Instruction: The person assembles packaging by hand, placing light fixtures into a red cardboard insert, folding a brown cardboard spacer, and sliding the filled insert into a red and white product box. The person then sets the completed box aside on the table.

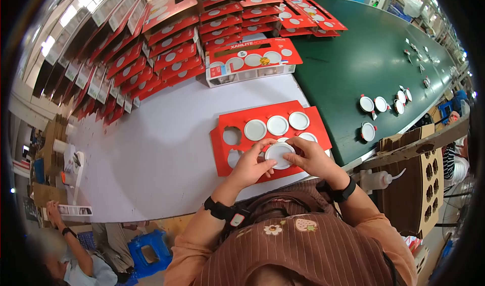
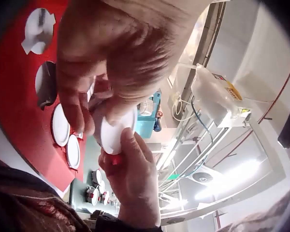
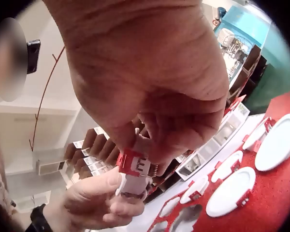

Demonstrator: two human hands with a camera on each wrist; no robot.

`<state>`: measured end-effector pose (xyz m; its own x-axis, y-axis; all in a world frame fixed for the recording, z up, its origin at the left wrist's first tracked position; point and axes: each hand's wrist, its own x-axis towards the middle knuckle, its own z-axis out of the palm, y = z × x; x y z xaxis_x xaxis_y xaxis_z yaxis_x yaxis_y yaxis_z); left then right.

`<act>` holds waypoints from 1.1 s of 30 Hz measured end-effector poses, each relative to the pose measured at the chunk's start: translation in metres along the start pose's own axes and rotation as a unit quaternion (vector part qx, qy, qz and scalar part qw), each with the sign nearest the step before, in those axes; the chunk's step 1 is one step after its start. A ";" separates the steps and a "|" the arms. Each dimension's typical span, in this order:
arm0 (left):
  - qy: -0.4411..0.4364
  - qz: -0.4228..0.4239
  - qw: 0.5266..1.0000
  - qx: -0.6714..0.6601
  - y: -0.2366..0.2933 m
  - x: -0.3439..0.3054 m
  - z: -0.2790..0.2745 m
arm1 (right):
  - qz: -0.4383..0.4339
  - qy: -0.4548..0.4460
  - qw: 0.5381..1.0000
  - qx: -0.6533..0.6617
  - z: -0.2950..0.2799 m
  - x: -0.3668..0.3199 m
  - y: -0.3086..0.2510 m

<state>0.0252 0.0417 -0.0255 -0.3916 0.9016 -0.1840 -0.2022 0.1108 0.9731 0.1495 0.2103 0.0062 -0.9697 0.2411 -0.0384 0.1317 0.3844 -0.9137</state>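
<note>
A white round downlight (image 1: 279, 156) is held between both hands, its flat face up in the head view. My left hand (image 1: 248, 164) pinches its left edge, thumb on the face. On the opposite edge, my right hand (image 1: 316, 160) grips it with thumb and fingers. A red spring clip (image 3: 129, 163) and coil spring show on its side in the right wrist view. Under the hands lies a red cardboard insert (image 1: 262, 112) with round cut-outs. Several white downlights (image 1: 255, 130) sit in it; the table shows through cut-outs at its left. The hands partly cover the front row.
A red-and-white printed box (image 1: 252, 59) stands behind the insert on the white table (image 1: 166, 170). Stacked red boxes (image 1: 172, 54) fill the back left. Loose downlights (image 1: 367, 104) lie on the green surface (image 1: 348, 74) at right. Another person (image 1: 76, 255) is at lower left.
</note>
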 end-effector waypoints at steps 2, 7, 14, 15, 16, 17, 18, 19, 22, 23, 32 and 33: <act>0.030 -0.017 0.999 0.007 -0.011 -0.009 -0.003 | 0.028 -0.002 0.999 -0.045 0.007 0.002 0.013; 0.246 -0.192 0.950 0.030 -0.045 -0.012 -0.034 | 0.077 0.063 0.990 -0.097 0.016 0.007 0.035; 0.152 -0.260 0.945 -0.128 -0.051 -0.003 -0.038 | 0.125 0.064 0.977 -0.163 0.041 0.025 0.029; 0.161 -0.258 0.943 -0.133 -0.051 -0.003 -0.035 | 0.126 0.072 0.973 -0.180 0.043 0.026 0.028; 0.171 -0.255 0.942 -0.137 -0.051 -0.004 -0.033 | 0.127 0.072 0.973 -0.180 0.046 0.028 0.030; 0.169 -0.257 0.941 -0.138 -0.050 -0.005 -0.030 | 0.116 0.068 0.973 -0.186 0.049 0.031 0.033; 0.175 -0.251 0.941 -0.143 -0.050 -0.006 -0.028 | 0.105 0.064 0.974 -0.191 0.051 0.032 0.037; 0.180 -0.245 0.941 -0.149 -0.050 -0.007 -0.027 | 0.106 0.064 0.974 -0.191 0.054 0.033 0.042; 0.161 -0.252 0.943 -0.148 -0.056 -0.007 -0.029 | 0.116 0.054 0.982 -0.141 0.060 0.035 0.044; 0.162 -0.253 0.942 -0.149 -0.057 -0.007 -0.030 | 0.136 0.053 0.984 -0.105 0.060 0.033 0.040; 0.148 -0.274 0.940 -0.143 -0.054 -0.005 -0.009 | 0.169 0.037 0.980 -0.098 0.059 0.031 0.031; 0.148 -0.274 0.940 -0.142 -0.053 -0.005 -0.008 | 0.178 0.043 0.978 -0.095 0.059 0.031 0.031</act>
<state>0.0303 0.0276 -0.0769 -0.3829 0.5813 -0.7180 -0.6611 0.3704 0.6524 0.1112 0.1768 -0.0474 -0.8351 0.4616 -0.2991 0.5026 0.4195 -0.7559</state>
